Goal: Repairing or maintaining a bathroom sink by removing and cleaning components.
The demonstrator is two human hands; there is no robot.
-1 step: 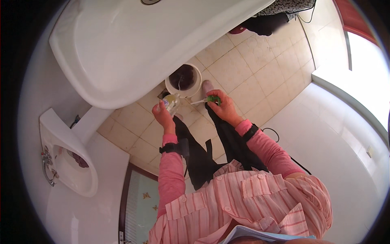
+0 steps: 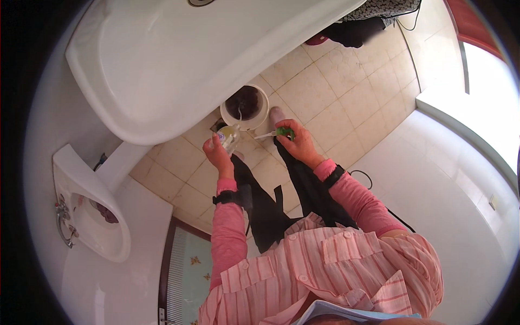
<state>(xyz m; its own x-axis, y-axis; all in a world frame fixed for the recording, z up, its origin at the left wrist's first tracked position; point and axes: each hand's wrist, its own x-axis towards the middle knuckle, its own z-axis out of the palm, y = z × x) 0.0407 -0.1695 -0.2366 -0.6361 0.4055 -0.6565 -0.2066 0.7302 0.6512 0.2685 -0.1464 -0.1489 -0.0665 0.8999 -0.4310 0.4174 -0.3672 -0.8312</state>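
My left hand [image 2: 218, 154] is wrapped round a clear plastic bottle [image 2: 231, 138] with yellowish contents, tilted with its mouth toward a bucket. A thin pale stream [image 2: 240, 112] runs from it into the white bucket [image 2: 262, 115], where dark cloth or dark water [image 2: 244, 102] lies; which of the two I cannot tell. In my right hand [image 2: 303, 146] is a green pump top [image 2: 285, 131], pinched between the fingers. Its whitish tube [image 2: 264, 136] points left toward the bottle, apart from it.
A white bathtub [image 2: 162, 70] overhangs the floor beyond the bucket. At left, a washbasin [image 2: 116, 241] with a metal tap [image 2: 64, 214] holds a dark reddish cloth [image 2: 104, 212]. Dark clothing [image 2: 352, 32] hangs low at the far right. My shoe [image 2: 277, 114] is beside the bucket.
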